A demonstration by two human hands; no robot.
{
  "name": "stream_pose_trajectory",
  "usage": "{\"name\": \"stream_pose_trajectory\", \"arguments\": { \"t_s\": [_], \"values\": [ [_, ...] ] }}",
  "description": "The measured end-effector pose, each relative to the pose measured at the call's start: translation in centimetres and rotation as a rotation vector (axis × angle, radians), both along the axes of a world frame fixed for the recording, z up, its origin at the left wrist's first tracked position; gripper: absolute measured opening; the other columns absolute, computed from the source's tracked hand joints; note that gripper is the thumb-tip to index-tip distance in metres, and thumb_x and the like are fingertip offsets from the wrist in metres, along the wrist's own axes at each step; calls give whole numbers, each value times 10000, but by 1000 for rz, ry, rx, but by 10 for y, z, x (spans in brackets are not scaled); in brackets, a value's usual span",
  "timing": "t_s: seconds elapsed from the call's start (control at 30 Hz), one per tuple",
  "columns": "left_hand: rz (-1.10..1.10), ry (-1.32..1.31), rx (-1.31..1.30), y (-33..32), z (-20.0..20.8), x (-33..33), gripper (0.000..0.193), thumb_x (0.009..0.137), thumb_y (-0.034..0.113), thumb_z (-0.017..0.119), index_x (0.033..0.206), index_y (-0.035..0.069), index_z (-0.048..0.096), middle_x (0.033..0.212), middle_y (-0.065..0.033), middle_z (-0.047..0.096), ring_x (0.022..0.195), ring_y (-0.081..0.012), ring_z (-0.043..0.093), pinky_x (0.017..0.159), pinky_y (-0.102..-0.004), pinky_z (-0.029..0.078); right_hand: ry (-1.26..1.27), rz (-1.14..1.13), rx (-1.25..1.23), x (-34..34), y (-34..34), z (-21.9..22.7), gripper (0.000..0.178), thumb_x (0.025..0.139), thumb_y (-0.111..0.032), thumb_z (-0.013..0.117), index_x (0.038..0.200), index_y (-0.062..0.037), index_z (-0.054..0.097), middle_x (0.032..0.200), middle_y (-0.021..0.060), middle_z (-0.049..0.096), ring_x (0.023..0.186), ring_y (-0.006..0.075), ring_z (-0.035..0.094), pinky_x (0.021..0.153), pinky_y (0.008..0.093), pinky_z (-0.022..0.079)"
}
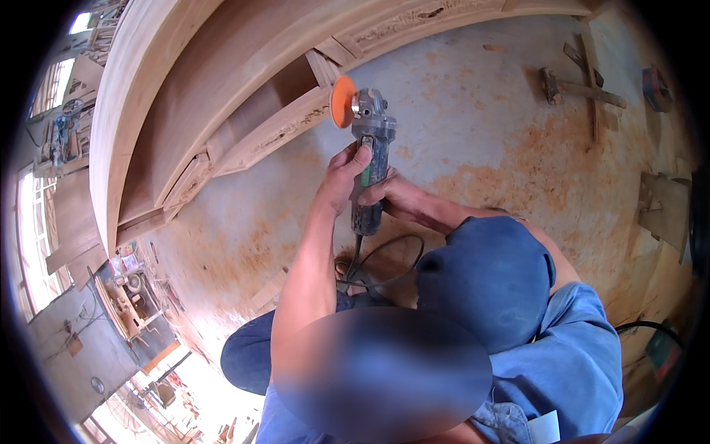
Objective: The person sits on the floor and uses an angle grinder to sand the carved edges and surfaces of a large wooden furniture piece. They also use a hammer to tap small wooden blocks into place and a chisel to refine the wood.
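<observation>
Both my hands hold an angle grinder (pixel 375 177) with a dark, worn body, its head pointing away from me. My left hand (pixel 345 175) wraps the body from the left, its thumb on top near a green patch. From the right, my right hand (pixel 394 194) grips it lower down, fingers partly hidden behind the tool. An orange disc (pixel 342 102) sits on the left of the head, edge-on to me. It is close to the carved rail (pixel 277 137) of a large wooden frame; whether they touch I cannot tell. The cord (pixel 399 238) loops below the grinder.
The curved wooden piece (pixel 140 96) fills the upper left. A hammer (pixel 584 92) and wood strips lie on the stained floor (pixel 473 140) at the far right, with a wooden board (pixel 663 214) nearer. My bent knee (pixel 484 277) rises below my right forearm.
</observation>
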State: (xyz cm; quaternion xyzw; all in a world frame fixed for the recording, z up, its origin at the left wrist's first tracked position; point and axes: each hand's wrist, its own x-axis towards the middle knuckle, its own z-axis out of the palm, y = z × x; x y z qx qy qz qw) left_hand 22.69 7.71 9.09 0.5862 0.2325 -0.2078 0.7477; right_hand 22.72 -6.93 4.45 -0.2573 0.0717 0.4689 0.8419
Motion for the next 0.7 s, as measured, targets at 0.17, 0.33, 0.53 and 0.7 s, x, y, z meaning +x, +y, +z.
{"name": "stream_pose_trajectory", "arguments": {
  "t_s": [0.17,0.33,0.53,0.7],
  "values": [
    [15,184,-8,4,-21,4,388,1037,292,596,1299,6,592,1047,-75,701,921,-169,675,843,-319,547,92,-12,-78,-11,11,-25,450,673,106,710,1096,-36,656,1018,67,678,951,222,654,877,397,519],
    [-25,163,-74,-8,-33,10,381,1033,293,598,1279,3,608,1060,-80,706,920,-185,688,838,-330,552,133,31,-85,-8,-7,-31,451,716,76,690,1151,-35,642,1040,80,671,964,232,649,906,404,507],
    [-96,45,47,-28,-35,7,267,995,168,624,1192,-10,654,1059,-91,701,932,-206,688,844,-335,556,10,40,-28,10,-56,-21,558,648,4,695,1197,-20,595,1082,113,662,1000,271,649,971,424,500],
    [1053,-190,169,62,-21,-2,208,911,-15,629,1112,-13,578,1056,-95,645,990,-212,647,890,-382,550,-28,-58,-51,22,-103,-17,662,588,-42,713,1227,-56,542,1065,142,656,988,329,653,939,477,527]
  ]
}}
